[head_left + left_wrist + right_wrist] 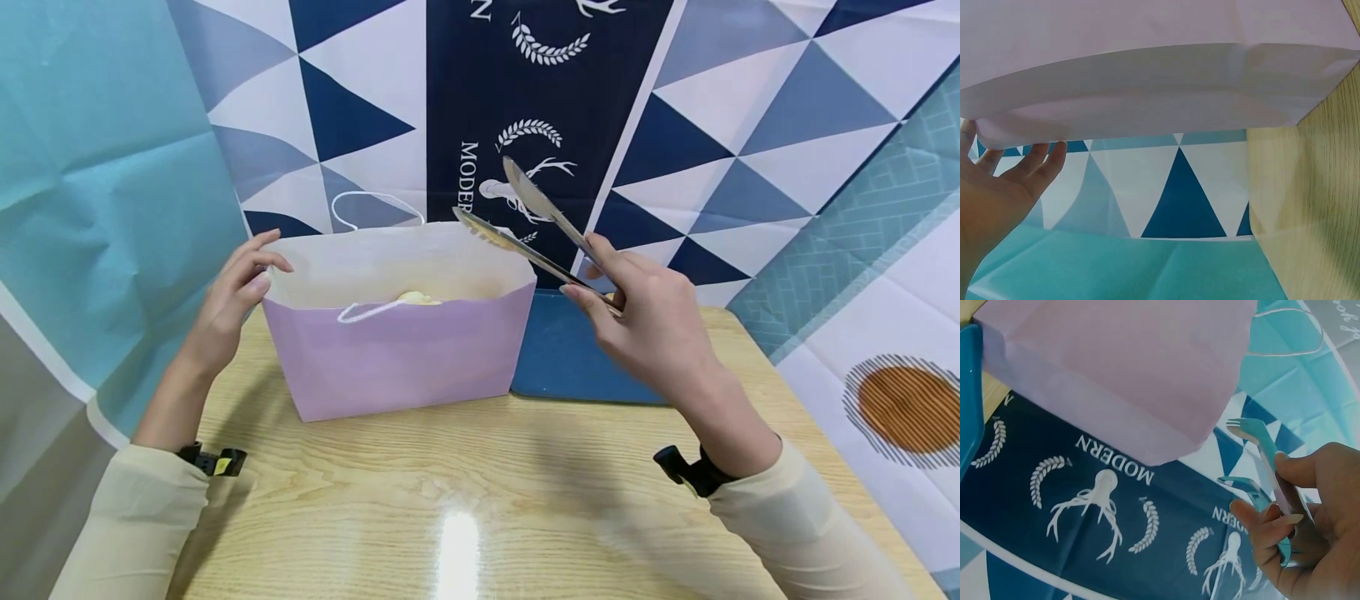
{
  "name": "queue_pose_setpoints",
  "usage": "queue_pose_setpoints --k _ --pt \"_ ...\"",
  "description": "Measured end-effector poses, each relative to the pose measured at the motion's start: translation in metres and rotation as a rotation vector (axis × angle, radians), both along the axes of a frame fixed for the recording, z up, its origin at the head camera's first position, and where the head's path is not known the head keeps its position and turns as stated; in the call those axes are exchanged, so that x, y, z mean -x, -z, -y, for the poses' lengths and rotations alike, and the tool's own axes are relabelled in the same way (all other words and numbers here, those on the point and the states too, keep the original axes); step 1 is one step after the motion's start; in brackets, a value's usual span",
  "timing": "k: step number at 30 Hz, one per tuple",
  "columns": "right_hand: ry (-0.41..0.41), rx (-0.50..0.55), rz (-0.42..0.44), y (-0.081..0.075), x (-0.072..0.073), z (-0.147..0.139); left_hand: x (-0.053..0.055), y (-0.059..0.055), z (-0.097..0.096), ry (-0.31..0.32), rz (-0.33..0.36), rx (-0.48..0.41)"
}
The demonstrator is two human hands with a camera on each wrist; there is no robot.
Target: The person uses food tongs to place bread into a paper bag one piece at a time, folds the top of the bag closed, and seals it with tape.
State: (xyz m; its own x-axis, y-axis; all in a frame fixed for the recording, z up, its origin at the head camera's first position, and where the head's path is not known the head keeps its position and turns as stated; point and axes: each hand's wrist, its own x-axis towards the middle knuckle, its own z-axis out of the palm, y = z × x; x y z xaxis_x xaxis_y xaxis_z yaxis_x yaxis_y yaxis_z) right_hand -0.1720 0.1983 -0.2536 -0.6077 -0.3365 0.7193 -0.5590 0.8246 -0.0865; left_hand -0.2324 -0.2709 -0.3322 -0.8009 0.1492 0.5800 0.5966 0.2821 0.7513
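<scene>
A lilac paper bag (405, 358) with a white inside and white cord handles stands upright on the table, its mouth spread wide. My left hand (232, 296) touches the bag's upper left side, the fingers fairly straight and spread at the rim; the left wrist view shows the same hand (1007, 187) against the folded side panel. Metal tongs (543, 208) are gripped in my right hand (652, 308). Their arms stand apart above the bag's right rim, with nothing visible between the tips. Inside the bag a pale yellow thing (415, 297) shows partly; the front panel hides the rest.
A blue flat board or tray (592, 358) lies right of the bag, partly behind my right hand. The wood-grain table (360, 500) extends in front of the bag. Patterned cloth (360, 108) hangs close behind, and teal cloth (105, 167) at the left.
</scene>
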Motion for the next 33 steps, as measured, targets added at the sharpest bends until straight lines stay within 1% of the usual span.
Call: queue_pose_setpoints --k 6,12,17,25,33 --pt "0.06 0.016 0.008 0.002 0.003 -0.014 0.0 0.0 0.0 0.004 0.004 -0.006" --pt "0.089 0.03 0.021 0.005 0.007 -0.028 -0.001 0.0 0.0 0.011 0.007 -0.01" --pt "0.141 0.041 0.022 0.008 0.01 -0.041 -0.001 -0.001 0.0 0.018 0.01 -0.017" --pt "0.204 0.036 0.067 0.016 0.02 -0.057 -0.002 -0.002 0.0 0.008 0.022 -0.002" --pt "0.245 0.017 0.135 0.029 0.032 -0.074 -0.002 -0.002 -0.001 0.001 0.028 0.01"
